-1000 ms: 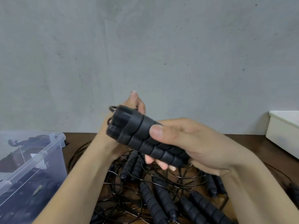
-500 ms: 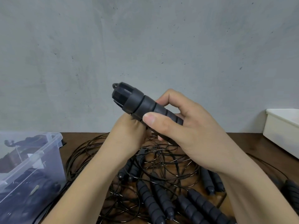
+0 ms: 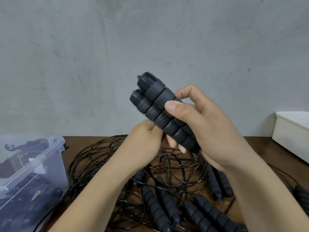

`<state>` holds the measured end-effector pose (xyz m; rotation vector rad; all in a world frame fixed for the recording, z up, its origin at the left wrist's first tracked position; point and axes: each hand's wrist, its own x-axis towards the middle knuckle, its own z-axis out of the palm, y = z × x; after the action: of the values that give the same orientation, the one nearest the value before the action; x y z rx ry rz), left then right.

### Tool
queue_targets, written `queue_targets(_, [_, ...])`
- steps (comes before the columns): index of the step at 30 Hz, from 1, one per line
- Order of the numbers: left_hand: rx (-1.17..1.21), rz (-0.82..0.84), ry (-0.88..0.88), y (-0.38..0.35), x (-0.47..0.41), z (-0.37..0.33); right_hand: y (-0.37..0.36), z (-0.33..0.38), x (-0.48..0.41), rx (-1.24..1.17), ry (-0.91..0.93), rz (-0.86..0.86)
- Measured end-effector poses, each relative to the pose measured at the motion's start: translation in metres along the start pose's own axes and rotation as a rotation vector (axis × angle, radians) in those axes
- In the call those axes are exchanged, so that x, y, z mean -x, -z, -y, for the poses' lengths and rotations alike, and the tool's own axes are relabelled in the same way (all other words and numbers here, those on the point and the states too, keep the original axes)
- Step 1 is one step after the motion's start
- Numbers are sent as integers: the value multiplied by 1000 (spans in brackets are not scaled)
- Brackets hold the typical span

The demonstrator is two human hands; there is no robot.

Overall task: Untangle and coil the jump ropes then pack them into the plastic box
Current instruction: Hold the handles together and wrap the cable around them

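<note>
Two black ribbed jump rope handles [image 3: 160, 111] are held side by side, tilted up to the left, above the table. My right hand [image 3: 205, 128] grips them, thumb across the front. My left hand [image 3: 143, 143] is curled just below their lower end; what its fingers hold is hidden. A tangle of thin black rope [image 3: 133, 159] lies on the wooden table beneath, with several more black handles [image 3: 160, 206] toward the front. The clear plastic box [image 3: 33, 166] stands at the left with dark ropes inside.
A white tub [image 3: 291, 136] sits at the table's right edge. A grey concrete wall rises behind the brown table [image 3: 260, 148]. Another black handle [image 3: 302, 193] lies at the far right.
The pair of handles has been raised, then turned so both show side by side. My left hand dropped from behind them to their lower end.
</note>
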<state>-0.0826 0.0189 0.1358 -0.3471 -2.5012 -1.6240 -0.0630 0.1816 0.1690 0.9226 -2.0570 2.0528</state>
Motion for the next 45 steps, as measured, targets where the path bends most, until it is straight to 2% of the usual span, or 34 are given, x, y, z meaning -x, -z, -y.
queue_targets(3, [-122,36,-81,5,5,-7,13,0,-2,90,27,-98])
queue_targets(8, [-414,152,-208,11,18,-16,37,-12,-8,410,102,-290])
queue_targets(12, [-398,131,-260,35,27,-28,48,-28,-15,570,25,-330])
queue_targets(15, [-318,-8,-295,55,30,-30,47,-32,-16,578,-70,-189])
queue_targets(20, [-240,-199,-392,73,23,-21,34,-21,-7,425,-199,246])
queue_targets(22, [-257,-158,-400,74,17,-15,29,-15,-4,428,-232,373])
queue_targets(25, [-219,3,-392,73,13,-10,25,-3,2,383,-262,556])
queue_targets(28, [-56,134,-364,68,11,-10,24,6,7,248,-213,622])
queue_targets(30, [96,189,-316,64,8,-5,24,9,10,146,-170,569])
queue_targets(32, [215,158,-245,57,1,2,26,10,10,74,-123,490])
queue_targets(34, [190,77,-206,50,-3,7,28,10,8,-2,-97,409])
queue_targets(36, [161,114,-205,40,-1,4,29,9,6,-83,-63,318])
queue_targets(38, [96,181,-211,33,3,-3,31,9,4,-143,-29,193])
queue_targets(40, [-25,180,-246,31,5,-6,32,8,2,-169,-22,55])
queue_targets(45, [-443,118,-256,30,9,-8,28,0,-4,86,-13,-220])
